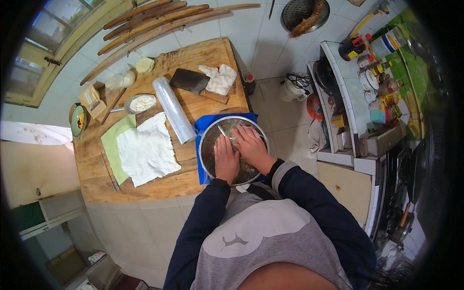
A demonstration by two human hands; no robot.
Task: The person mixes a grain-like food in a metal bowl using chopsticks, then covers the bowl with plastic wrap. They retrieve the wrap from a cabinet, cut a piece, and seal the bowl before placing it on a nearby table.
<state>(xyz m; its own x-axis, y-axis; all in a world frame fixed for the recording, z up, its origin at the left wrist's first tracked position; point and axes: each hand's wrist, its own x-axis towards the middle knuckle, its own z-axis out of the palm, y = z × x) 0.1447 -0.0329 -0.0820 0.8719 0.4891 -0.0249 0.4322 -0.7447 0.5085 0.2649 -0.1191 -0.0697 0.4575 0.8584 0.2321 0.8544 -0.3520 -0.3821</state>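
A round metal bowl (267, 142) stands on a blue sheet (201, 127) at the table's right front corner. My left hand (227, 159) and my right hand (251, 144) reach into it, palms down and fingers extended, pressing on something largely hidden beneath them. A shiny metal piece (221, 130), perhaps a spoon handle, shows by my left fingertips. Directly left of the bowl lies a roll of clear plastic film (174, 108). A white cloth (148, 150) partly covers a green cloth (113, 136) on the wooden table (192, 159).
A cleaver (190, 81) lies beside a crumpled white cloth (222, 79) at the back. A metal scoop of white powder (142, 103) and a green bowl (78, 119) stand left. Rolling pins (156, 25) hang on the wall. A counter with jars (357, 87) stands right.
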